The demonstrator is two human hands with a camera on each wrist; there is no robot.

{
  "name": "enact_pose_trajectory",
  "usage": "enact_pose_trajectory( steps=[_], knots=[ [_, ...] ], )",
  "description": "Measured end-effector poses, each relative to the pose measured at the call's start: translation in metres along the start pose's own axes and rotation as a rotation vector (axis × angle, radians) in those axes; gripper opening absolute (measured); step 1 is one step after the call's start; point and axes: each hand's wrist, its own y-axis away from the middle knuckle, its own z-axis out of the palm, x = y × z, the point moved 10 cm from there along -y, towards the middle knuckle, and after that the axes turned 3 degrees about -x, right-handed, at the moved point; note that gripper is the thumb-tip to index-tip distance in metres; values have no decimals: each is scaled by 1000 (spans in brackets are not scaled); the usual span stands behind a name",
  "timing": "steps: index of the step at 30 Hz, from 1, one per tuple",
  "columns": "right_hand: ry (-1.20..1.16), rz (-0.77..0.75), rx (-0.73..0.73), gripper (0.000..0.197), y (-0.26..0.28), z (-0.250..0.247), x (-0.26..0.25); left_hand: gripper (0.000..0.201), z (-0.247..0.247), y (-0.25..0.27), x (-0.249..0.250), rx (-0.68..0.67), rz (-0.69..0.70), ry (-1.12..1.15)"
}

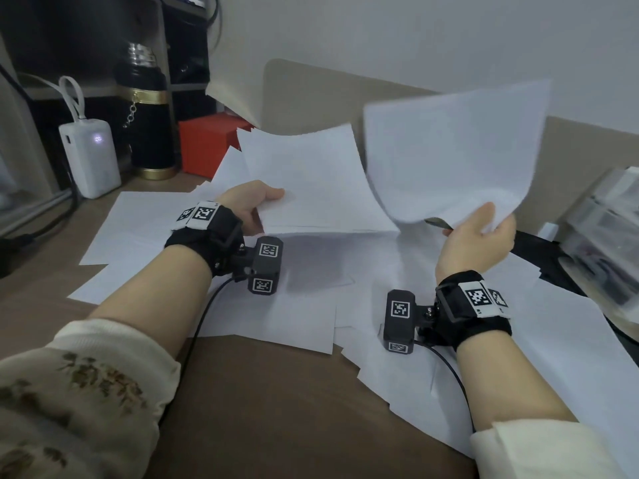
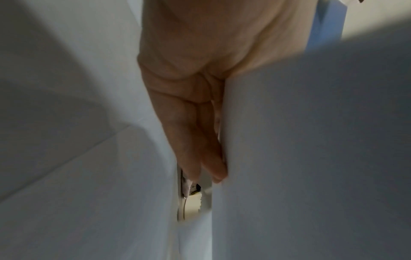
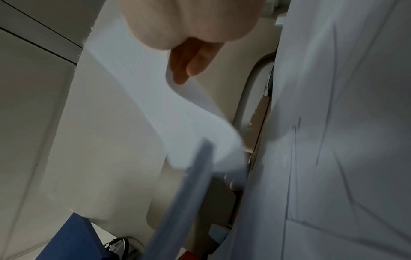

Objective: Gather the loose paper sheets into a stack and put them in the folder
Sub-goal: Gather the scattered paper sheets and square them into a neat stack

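Observation:
My left hand (image 1: 254, 209) grips a small stack of white sheets (image 1: 311, 188) by its left edge, thumb on top, held a little above the desk. In the left wrist view the fingers (image 2: 200, 140) lie under the stack of sheets (image 2: 311, 158). My right hand (image 1: 484, 233) pinches the lower corner of a single white sheet (image 1: 456, 153), which hangs blurred in the air to the right of the stack. The right wrist view shows that single sheet (image 3: 166, 114) curling under my fingers (image 3: 191, 66). Several loose sheets (image 1: 294, 305) cover the brown desk. A dark folder (image 1: 532, 247) shows partly under papers at the right.
A white power bank (image 1: 91, 157), a black and gold flask (image 1: 148, 108) and a red box (image 1: 211, 146) stand at the back left. A clear plastic pile (image 1: 608, 236) sits at the right edge. The bare brown desk (image 1: 276, 409) lies in front.

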Motion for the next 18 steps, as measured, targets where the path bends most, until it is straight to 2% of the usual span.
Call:
enact_pose_trajectory(
  steps=[2, 4, 7, 13, 16, 18],
  knots=[
    [-49, -6, 37, 30, 1, -2, -2, 32, 0, -2, -2, 8, -6, -34],
    [-103, -8, -5, 32, -1, 3, -1, 34, 4, -4, -6, 7, -14, -46],
    [-137, 115, -206, 18, 0, 30, 8, 33, 18, -6, -12, -36, -24, -78],
    [-76, 636, -511, 15, 43, 63, 45, 29, 44, -10, -26, -136, -54, -95],
    [94, 729, -765, 12, 67, 75, 55, 27, 52, -8, -24, -153, -24, -62],
    [226, 733, -920, 7, 79, 81, 56, 25, 58, -8, -20, -169, 10, -29]
  ],
)
